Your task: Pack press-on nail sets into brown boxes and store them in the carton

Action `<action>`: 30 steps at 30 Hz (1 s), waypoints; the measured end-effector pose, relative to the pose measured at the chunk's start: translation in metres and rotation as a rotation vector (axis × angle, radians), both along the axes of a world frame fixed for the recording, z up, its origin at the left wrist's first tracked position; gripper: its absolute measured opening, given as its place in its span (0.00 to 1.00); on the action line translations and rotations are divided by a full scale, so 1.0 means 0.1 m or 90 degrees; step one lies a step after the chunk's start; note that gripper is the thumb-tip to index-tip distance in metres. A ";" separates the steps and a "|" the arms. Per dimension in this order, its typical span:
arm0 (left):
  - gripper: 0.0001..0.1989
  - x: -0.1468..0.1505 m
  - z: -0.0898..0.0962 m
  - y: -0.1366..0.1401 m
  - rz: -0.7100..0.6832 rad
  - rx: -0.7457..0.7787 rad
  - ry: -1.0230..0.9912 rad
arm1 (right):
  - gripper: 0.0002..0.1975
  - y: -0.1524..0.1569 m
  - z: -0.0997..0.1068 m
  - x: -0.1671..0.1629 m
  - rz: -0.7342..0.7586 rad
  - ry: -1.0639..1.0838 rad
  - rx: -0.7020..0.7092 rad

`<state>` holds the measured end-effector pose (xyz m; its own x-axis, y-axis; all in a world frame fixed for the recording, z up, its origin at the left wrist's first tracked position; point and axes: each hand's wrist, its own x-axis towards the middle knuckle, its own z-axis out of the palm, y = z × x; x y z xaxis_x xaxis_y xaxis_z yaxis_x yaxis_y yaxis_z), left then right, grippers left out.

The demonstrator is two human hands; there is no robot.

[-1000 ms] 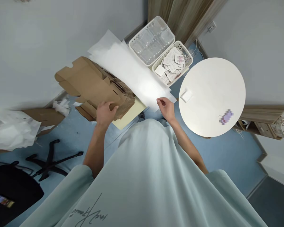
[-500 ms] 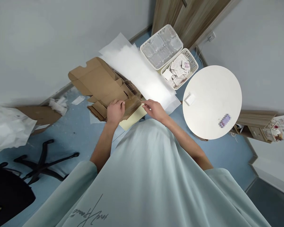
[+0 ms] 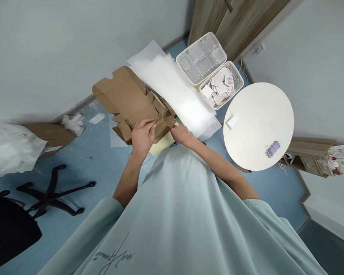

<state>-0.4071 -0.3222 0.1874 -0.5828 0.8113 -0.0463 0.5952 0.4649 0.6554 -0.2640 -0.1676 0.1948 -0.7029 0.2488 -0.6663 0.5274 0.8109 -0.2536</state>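
A brown cardboard box blank (image 3: 128, 99), partly unfolded with slots and flaps, lies in front of me over more folded cardboard. My left hand (image 3: 142, 136) is closed on the near edge of the cardboard, thumb and fingers pinching a flap. To its right, my right hand (image 3: 180, 133) is closed at the near right corner of the same cardboard, its fingertips curled round the edge and partly hidden. A yellow sheet (image 3: 162, 144) shows beneath the cardboard, between my hands. White sheets (image 3: 177, 91) lie just beyond, to the right.
A white basket of clear plastic cases (image 3: 186, 63) and another basket with small printed cards (image 3: 220, 86) stand at the back. At right is a round white table (image 3: 257, 118) bearing a small white box (image 3: 232, 122). A black chair base (image 3: 50, 194) stands left, near white plastic bags (image 3: 14, 149).
Both hands have shifted along the cardboard's near edge; the left has turned into a pinch and the right has curled in. The near flaps have folded differently. The view has moved slightly.
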 end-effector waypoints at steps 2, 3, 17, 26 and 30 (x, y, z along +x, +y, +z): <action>0.22 -0.03 0.26 -0.06 0.009 0.054 0.013 | 0.31 -0.01 -0.02 -0.04 -0.048 0.020 -0.021; 0.22 -0.05 0.40 -0.09 0.014 0.083 0.028 | 0.29 -0.01 -0.03 -0.06 -0.076 0.035 -0.031; 0.29 0.34 1.13 0.70 -0.365 0.400 0.114 | 0.33 0.69 1.66 1.21 -0.586 0.650 0.078; 0.27 1.38 0.94 1.70 -0.665 0.330 0.035 | 0.28 0.76 1.66 2.69 -0.793 0.626 0.288; 0.29 2.05 0.67 2.10 -0.754 0.303 0.017 | 0.26 0.84 1.26 3.49 -0.881 0.576 0.315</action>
<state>-0.2024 -0.1117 0.2542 0.5084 0.7672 0.3911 0.4992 -0.6326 0.5920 0.0849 -0.0837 0.3209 0.1137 0.9876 0.1083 0.6873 0.0005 -0.7264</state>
